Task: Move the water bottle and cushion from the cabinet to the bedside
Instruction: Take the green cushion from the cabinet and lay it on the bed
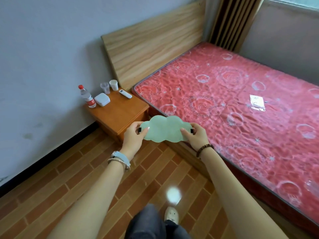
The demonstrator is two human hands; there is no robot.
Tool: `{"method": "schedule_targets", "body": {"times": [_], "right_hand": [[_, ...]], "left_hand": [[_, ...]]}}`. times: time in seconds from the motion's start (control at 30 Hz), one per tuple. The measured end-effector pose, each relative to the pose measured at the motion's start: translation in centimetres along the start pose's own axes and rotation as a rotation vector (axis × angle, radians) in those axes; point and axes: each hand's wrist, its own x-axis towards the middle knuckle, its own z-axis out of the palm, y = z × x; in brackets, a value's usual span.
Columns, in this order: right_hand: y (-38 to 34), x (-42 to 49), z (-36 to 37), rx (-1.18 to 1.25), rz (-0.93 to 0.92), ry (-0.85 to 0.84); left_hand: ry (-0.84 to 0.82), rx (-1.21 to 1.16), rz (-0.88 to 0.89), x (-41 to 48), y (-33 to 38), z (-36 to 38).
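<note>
Both hands held a pale green, cloud-shaped cushion (pixel 165 129) out in front of the person, above the floor beside the bed (pixel 233 104). The left hand (pixel 133 138) gripped its left end and the right hand (pixel 196 135) its right end, the fingers (pixel 184 131) of each clenched on the cushion near a small black tab. Beyond the left fingers stood the bedside cabinet (pixel 119 114); on its surface, well apart from the cushion, the water bottle (pixel 87 96) stood upright at the far left corner, with a white box (pixel 102 99), two cups (pixel 109 86) and a remote (pixel 125 93) to its right.
</note>
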Motion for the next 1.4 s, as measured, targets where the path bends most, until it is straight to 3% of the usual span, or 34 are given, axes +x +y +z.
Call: {"method": "schedule_targets", "body": {"times": [0.37,0.9,1.4], "right_hand": [[-1.2,13.1,2.4,-0.036,0.031,-0.035],[-8.7,33.1,9.3,-0.01,0.07,-0.041],[-8.7,50.7,10.6,0.01,0.164,-0.057]], "left_hand": [[0.013,-0.034,-0.082,12.3,-1.3,1.9],[0.004,-0.023,-0.089,33.7,0.5,-1.8],[0.028,0.007,-0.217,48.8,0.0,2.7]]}}
